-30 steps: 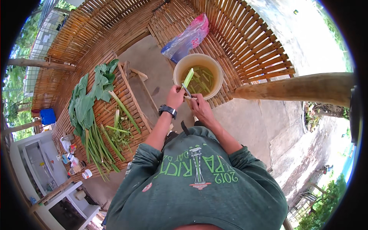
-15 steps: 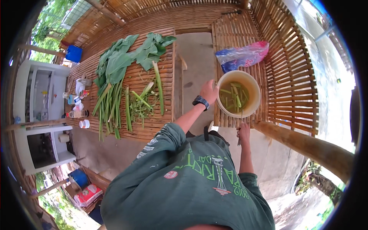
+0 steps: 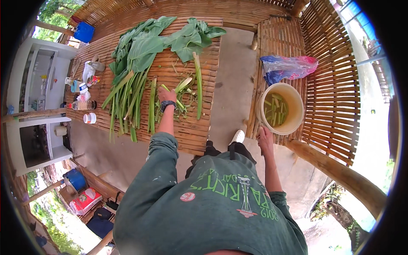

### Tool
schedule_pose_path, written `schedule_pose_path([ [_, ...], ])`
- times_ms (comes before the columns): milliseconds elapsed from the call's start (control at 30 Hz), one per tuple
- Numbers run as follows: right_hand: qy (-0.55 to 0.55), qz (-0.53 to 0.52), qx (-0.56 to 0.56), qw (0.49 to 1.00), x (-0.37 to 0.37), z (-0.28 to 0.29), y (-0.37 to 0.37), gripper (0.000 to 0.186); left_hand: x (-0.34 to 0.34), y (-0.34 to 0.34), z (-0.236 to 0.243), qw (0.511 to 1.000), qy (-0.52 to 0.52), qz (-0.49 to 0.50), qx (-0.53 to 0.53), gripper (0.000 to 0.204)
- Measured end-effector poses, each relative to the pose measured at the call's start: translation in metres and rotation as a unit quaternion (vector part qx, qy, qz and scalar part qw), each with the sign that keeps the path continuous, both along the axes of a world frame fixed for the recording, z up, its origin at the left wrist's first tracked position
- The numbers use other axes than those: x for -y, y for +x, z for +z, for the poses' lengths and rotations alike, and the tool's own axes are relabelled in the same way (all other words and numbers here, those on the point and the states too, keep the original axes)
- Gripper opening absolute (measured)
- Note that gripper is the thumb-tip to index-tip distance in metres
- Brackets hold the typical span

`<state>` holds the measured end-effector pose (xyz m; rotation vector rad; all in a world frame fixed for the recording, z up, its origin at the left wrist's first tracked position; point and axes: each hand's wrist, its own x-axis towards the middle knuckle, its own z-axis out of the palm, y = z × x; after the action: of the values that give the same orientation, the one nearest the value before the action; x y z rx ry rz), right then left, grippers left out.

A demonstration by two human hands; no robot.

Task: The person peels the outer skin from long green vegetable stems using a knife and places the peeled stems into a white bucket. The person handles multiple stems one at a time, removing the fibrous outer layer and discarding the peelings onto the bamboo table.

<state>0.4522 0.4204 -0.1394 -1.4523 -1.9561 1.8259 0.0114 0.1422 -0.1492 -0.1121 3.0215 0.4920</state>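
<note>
My left hand reaches onto the bamboo table, its fingers around a light green stalk among cut stalks and trimmings. Long stalks with big green leaves lie beside it. At the right, my right hand is closed on what looks like the knife's handle, the blade hard to see, just below the cream bucket, which holds cut stalk pieces in yellowish liquid.
A crumpled plastic bag lies beyond the bucket on the bamboo bench. Bottles and containers stand along the table's left edge. A wooden post runs at lower right. A concrete floor strip separates table and bench.
My left hand has moved from the bucket leftward to the stalks on the table. My right hand has left the stalk over the bucket and dropped outside it. The view has turned.
</note>
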Motion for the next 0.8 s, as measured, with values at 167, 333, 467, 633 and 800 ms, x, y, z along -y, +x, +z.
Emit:
schedule_pose_path([
  [167,0.025,0.095,-0.019,0.995,0.057,0.048,-0.092,0.04,0.018,-0.01,0.018,0.978,0.205,0.03,-0.004,0.062],
  [333,0.021,0.173,-0.039,0.984,0.121,0.099,-0.169,0.041,0.055,-0.008,0.094,0.893,0.45,0.012,-0.016,0.03],
  [467,-0.001,0.207,-0.105,0.973,0.174,0.145,-0.221,0.042,0.087,0.013,0.14,0.86,0.503,-0.069,-0.053,0.025],
  [633,0.018,0.258,-0.202,0.944,0.22,0.216,-0.264,0.042,0.11,0.034,0.177,0.86,0.468,-0.167,-0.118,0.023],
  [800,0.029,0.247,-0.266,0.931,0.244,0.222,-0.285,0.041,0.121,0.039,0.188,0.833,0.509,-0.188,-0.109,0.022],
])
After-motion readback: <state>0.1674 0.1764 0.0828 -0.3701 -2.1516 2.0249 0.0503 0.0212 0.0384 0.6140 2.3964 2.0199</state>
